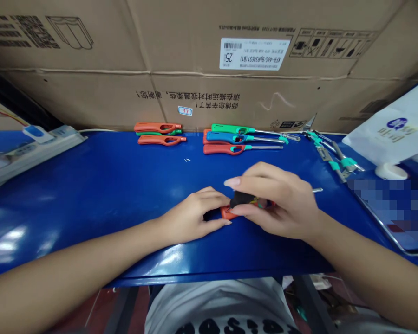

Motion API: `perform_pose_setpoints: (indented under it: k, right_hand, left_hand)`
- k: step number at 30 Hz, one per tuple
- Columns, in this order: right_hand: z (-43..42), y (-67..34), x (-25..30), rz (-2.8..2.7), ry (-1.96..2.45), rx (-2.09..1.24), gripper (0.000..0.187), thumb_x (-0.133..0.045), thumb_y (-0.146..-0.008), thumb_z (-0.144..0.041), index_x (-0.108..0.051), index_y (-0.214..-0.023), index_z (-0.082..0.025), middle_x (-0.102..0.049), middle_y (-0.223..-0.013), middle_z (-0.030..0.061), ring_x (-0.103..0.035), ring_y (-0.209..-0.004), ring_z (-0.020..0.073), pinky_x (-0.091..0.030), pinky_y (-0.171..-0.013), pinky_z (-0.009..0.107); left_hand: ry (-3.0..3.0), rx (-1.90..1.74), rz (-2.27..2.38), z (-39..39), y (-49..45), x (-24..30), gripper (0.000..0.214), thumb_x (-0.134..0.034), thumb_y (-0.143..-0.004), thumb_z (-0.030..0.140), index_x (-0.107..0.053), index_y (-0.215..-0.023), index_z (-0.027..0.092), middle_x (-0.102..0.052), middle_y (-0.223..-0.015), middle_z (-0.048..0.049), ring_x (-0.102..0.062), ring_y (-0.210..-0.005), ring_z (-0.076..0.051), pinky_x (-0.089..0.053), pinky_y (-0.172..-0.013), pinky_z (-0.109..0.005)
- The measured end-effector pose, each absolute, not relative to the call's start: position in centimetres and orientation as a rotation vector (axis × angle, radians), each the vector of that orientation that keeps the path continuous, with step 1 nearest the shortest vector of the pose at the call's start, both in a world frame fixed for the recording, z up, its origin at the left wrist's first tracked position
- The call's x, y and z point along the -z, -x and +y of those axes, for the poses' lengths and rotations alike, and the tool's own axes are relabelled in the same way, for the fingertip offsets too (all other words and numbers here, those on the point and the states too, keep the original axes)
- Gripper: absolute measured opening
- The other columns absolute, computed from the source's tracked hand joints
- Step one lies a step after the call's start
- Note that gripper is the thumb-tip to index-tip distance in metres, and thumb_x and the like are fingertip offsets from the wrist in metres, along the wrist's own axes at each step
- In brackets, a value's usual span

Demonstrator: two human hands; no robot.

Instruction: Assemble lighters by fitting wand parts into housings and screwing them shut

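Observation:
An orange-red gas lighter [227,213] lies on the blue table in front of me, mostly covered by my hands; a metal tip [318,189] shows beyond my right hand and seems to belong to it. My left hand [195,213] grips the near end of this lighter between thumb and fingers. Closed above it, my right hand [278,199] holds a short black-and-yellow tool [243,199], its dark end close to the lighter's body. Whether the tool touches the lighter I cannot tell. The kind of tool is partly hidden by my fingers.
Orange and green lighter bodies [162,139] lie at the back. Lighters with metal tubes [226,149] lie right of them, then several loose metal tubes with teal triggers [334,155]. A cardboard wall [107,99] stands behind. A power strip [31,155] is left, a tablet-like device [379,218] right.

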State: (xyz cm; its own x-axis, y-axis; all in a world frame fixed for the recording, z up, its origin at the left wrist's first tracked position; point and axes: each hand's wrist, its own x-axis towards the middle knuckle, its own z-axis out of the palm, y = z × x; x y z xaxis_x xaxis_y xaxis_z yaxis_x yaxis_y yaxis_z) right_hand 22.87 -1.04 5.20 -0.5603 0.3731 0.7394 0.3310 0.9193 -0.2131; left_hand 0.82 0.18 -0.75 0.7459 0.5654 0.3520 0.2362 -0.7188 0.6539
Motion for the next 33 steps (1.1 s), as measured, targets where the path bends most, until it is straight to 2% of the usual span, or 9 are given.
perform_pose_setpoints:
  k: [3, 6, 9, 12, 14, 19, 24, 29, 33]
  right_hand:
    - [-1.2, -23.1, -5.4, -2.244, 0.533, 0.09, 0.029, -0.059, -0.099, -0.03, -0.061, -0.127, -0.021, -0.073, -0.097, 0.0044, -0.068, -0.08, 0.0142, -0.053, -0.062, 0.024]
    - [-1.0, -22.9, -5.3, -2.184, 0.506, -0.322, 0.036, -0.044, -0.104, -0.021, -0.052, -0.139, -0.021, -0.07, -0.121, 0.0093, -0.069, -0.1, 0.0164, -0.058, -0.075, 0.028]
    - [-0.6, -22.7, -5.2, -2.096, 0.453, -0.474, 0.032, -0.058, -0.099, -0.023, -0.058, -0.131, -0.022, -0.073, -0.106, 0.0066, -0.07, -0.091, 0.0166, -0.059, -0.077, 0.03]
    - [-0.4, -23.0, -5.3, -2.097, 0.496, -0.155, 0.032, -0.074, -0.09, -0.026, -0.064, -0.12, -0.022, -0.072, -0.086, 0.0026, -0.068, -0.078, 0.0168, -0.057, -0.07, 0.029]
    - [-0.6, -23.2, -5.4, -2.152, 0.502, -0.104, 0.033, -0.067, -0.094, -0.028, -0.062, -0.127, -0.021, -0.072, -0.09, 0.0037, -0.069, -0.081, 0.0166, -0.056, -0.071, 0.028]
    - [-1.1, -22.9, -5.6, -2.183, 0.41, -0.651, 0.035, -0.042, -0.106, -0.024, -0.052, -0.14, -0.021, -0.071, -0.112, 0.0067, -0.07, -0.094, 0.0141, -0.057, -0.084, 0.03]
    - [-1.4, -22.9, -5.8, -2.224, 0.567, -0.12, 0.035, -0.068, -0.094, -0.028, -0.061, -0.129, -0.023, -0.074, -0.095, 0.0033, -0.069, -0.085, 0.016, -0.055, -0.071, 0.025]
    - [-1.5, -23.1, -5.9, -2.239, 0.533, -0.508, 0.042, -0.044, -0.103, -0.017, -0.049, -0.144, -0.025, -0.07, -0.119, 0.0058, -0.068, -0.097, 0.0147, -0.057, -0.083, 0.029]
    - [-1.3, -23.1, -5.8, -2.189, 0.569, -0.22, 0.034, -0.066, -0.095, -0.025, -0.062, -0.129, -0.026, -0.07, -0.095, 0.0025, -0.067, -0.085, 0.0159, -0.057, -0.074, 0.027]
  left_hand:
    - [-2.343, -0.731, 0.59, 0.2, -0.8, 0.7, 0.019, -0.07, -0.092, 0.026, -0.07, -0.11, 0.019, -0.074, -0.109, -0.0068, -0.067, -0.101, -0.021, -0.053, -0.094, -0.036]
    - [-2.342, -0.708, 0.604, 0.2, -0.8, 0.6, 0.023, -0.072, -0.091, 0.027, -0.07, -0.112, 0.018, -0.074, -0.109, -0.0073, -0.066, -0.103, -0.022, -0.052, -0.095, -0.036]
    - [-2.352, -0.713, 0.607, 0.2, -0.8, 0.6, 0.025, -0.072, -0.091, 0.027, -0.069, -0.115, 0.017, -0.073, -0.111, -0.0079, -0.065, -0.103, -0.022, -0.052, -0.095, -0.036]
    - [-2.35, -0.704, 0.584, 0.3, -0.8, 0.6, 0.023, -0.071, -0.092, 0.027, -0.069, -0.113, 0.018, -0.073, -0.112, -0.0077, -0.065, -0.102, -0.021, -0.052, -0.093, -0.035]
    - [-2.35, -0.704, 0.579, 0.3, -0.8, 0.6, 0.022, -0.071, -0.092, 0.028, -0.07, -0.112, 0.017, -0.073, -0.112, -0.0079, -0.065, -0.103, -0.022, -0.051, -0.093, -0.036]
    - [-2.397, -0.717, 0.6, 0.2, -0.7, 0.8, 0.022, -0.07, -0.093, 0.026, -0.069, -0.112, 0.016, -0.073, -0.11, -0.0081, -0.066, -0.103, -0.023, -0.052, -0.091, -0.035]
    - [-2.359, -0.717, 0.614, 0.2, -0.8, 0.6, 0.016, -0.069, -0.093, 0.027, -0.069, -0.106, 0.016, -0.074, -0.105, -0.0064, -0.067, -0.097, -0.02, -0.053, -0.09, -0.033]
    - [-2.365, -0.697, 0.628, 0.2, -0.8, 0.6, 0.02, -0.071, -0.092, 0.027, -0.07, -0.11, 0.018, -0.073, -0.112, -0.0074, -0.066, -0.105, -0.023, -0.052, -0.096, -0.037]
    - [-2.342, -0.704, 0.635, 0.1, -0.8, 0.6, 0.02, -0.071, -0.092, 0.028, -0.069, -0.109, 0.017, -0.073, -0.108, -0.0073, -0.066, -0.102, -0.021, -0.053, -0.092, -0.035]
